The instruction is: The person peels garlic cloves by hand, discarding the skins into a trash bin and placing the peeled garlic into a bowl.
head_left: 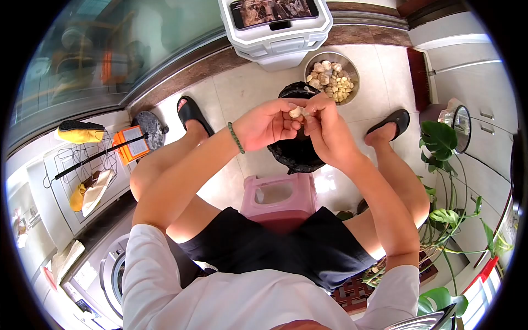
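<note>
A pale garlic clove (296, 112) is pinched between the fingertips of my left hand (265, 125), which has a green bead bracelet at its wrist. My right hand (328, 132) meets it from the right, its thumb and forefinger closed on a bit of whitish skin (306, 111) beside the clove. Both hands are over a bin lined with a black bag (297, 159). Just beyond them on the floor, a round metal bowl (356, 82) holds whole garlic bulbs and several peeled cloves.
A pink stool (253, 203) stands between my knees. Ahead, a phone (273, 11) lies on a grey-white container (275, 41). Green plants (440, 140) and white cabinets (465, 82) line the right; a wire rack (82, 159) and a washing machine (113, 269) are at the left.
</note>
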{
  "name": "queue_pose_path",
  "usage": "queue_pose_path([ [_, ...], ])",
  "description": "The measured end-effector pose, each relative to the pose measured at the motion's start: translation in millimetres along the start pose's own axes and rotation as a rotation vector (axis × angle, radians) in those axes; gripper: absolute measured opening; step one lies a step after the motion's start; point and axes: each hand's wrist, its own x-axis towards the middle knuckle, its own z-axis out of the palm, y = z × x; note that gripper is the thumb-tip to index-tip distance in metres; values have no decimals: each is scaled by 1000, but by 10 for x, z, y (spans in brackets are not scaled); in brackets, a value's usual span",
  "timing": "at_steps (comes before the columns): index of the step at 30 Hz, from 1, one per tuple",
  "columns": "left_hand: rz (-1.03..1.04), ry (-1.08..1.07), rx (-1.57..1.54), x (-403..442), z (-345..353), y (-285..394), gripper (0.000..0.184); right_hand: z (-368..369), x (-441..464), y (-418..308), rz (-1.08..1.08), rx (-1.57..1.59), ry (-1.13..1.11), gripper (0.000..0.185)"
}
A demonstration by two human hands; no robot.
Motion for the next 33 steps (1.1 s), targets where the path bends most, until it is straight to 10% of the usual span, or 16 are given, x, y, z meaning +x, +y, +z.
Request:
queue_pose_path([
  [13, -1, -34, 107, 20, -125, 59, 43, -159, -27, 50, 13, 43, 85, 18],
  [25, 12, -53, 208, -39, -33, 71, 47, -86, -18, 208, 483, 500, 94, 11],
  [33, 77, 109, 225, -18, -87, 53, 26, -5, -176, 411, 212, -241, -88, 12],
])
